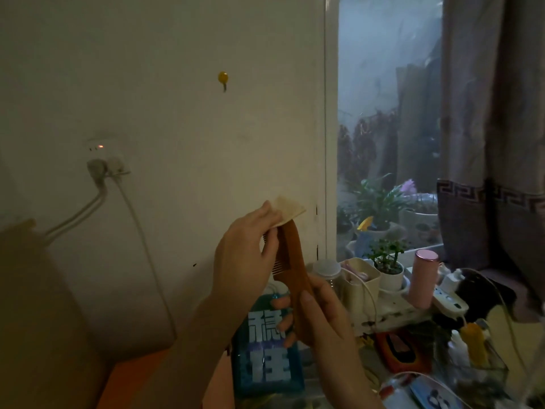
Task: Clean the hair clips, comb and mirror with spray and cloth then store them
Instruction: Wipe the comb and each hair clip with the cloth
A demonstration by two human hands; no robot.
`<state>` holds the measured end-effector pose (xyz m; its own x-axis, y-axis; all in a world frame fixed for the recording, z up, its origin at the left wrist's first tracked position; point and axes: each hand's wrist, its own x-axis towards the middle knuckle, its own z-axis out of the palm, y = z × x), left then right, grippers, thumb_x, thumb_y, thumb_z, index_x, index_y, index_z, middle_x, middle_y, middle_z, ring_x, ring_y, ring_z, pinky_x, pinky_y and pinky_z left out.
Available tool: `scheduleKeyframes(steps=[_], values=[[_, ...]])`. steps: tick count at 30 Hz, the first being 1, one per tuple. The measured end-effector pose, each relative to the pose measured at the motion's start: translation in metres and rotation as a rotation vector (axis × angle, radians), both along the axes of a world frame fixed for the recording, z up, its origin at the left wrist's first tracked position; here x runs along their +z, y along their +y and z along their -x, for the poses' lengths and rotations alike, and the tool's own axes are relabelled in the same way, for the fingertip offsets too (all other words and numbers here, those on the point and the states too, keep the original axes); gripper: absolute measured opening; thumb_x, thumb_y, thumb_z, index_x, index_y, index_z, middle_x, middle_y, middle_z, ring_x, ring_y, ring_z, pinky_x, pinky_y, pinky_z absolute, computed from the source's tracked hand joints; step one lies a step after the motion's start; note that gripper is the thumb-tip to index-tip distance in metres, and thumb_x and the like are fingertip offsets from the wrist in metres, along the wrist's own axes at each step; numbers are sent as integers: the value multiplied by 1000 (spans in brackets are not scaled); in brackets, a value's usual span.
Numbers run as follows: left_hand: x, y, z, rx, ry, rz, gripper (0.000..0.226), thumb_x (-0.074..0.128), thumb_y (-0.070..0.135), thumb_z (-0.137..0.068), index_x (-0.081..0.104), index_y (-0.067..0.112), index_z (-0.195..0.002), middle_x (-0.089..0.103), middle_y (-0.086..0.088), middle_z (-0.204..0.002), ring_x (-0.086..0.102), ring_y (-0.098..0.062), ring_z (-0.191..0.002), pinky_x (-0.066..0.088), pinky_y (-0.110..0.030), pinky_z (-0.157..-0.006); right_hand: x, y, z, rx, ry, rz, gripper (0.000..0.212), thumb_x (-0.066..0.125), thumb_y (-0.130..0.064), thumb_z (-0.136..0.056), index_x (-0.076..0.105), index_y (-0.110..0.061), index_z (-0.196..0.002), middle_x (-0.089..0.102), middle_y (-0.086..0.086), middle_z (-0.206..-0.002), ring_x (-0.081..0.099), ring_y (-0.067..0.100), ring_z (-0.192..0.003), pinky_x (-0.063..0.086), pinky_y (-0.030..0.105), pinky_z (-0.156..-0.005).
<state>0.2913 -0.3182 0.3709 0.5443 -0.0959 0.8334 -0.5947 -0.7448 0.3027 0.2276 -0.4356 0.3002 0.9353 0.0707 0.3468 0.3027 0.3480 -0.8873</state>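
A brown wooden comb (290,255) stands nearly upright in front of the wall, teeth facing left. My right hand (315,317) grips its handle from below. My left hand (250,255) holds a small beige cloth (287,209) and presses it against the comb's upper end; its fingers hide part of the teeth. A blue bottle with white characters (267,349) stands behind my hands on the table. No hair clips or mirror can be made out.
A cluttered table at lower right carries a cream organiser (358,278), a potted plant (389,267), a pink cylinder (423,278), a white power strip (449,299) and cables. A yellow hook (223,78) and a socket with plugs (103,165) are on the wall. Window and curtain are at right.
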Motion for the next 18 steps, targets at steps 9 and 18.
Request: scheduleKeyframes(steps=[9, 18], values=[[15, -7, 4, 25, -103, -26, 41, 44, 16, -93, 54, 9, -132, 55, -4, -136, 48, -12, -117, 34, -16, -99, 18, -6, 1, -53, -76, -8, 28, 41, -20, -94, 55, -16, -118, 66, 7, -74, 47, 12, -47, 36, 20, -38], [19, -16, 13, -30, -148, -60, 41, 39, 20, -94, 54, 8, -129, 55, -4, -134, 37, -11, -129, 18, -19, -110, 41, -13, -1, -81, -106, -53, 25, 41, -18, -96, 58, -21, -114, 62, 7, -70, 43, 9, -44, 32, 17, -36]])
